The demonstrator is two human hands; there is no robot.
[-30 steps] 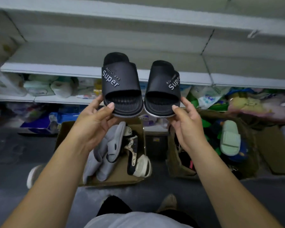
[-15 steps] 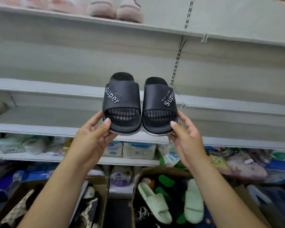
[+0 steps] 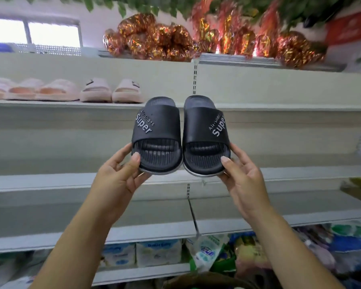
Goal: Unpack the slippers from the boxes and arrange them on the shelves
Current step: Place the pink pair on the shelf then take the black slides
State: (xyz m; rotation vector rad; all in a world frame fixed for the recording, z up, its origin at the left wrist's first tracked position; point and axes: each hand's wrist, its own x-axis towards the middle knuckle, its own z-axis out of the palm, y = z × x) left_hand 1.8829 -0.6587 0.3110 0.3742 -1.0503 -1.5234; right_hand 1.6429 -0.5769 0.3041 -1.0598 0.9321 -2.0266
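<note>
I hold a pair of black slippers with white "Super" lettering side by side, raised in front of the white shelves. My left hand (image 3: 118, 176) pinches the toe end of the left black slipper (image 3: 157, 135), thumb on top. My right hand (image 3: 243, 177) pinches the toe end of the right black slipper (image 3: 204, 134) the same way. The slippers hang level with the upper slipper shelf (image 3: 279, 107), just right of the pale slippers standing on it.
Several pink and cream slippers (image 3: 75, 90) line the upper shelf at left. Shiny red-gold wrapped bundles (image 3: 175, 38) fill the top shelf. Two bare white shelves (image 3: 50, 182) lie below. Packaged goods (image 3: 158, 253) crowd the lowest shelf; a brown box rim (image 3: 200, 280) shows at the bottom.
The view has tilted upward: the boxes on the floor dropped out of sight and the top shelves came in. Both hands have lifted the black pair higher, toward the upper shelf.
</note>
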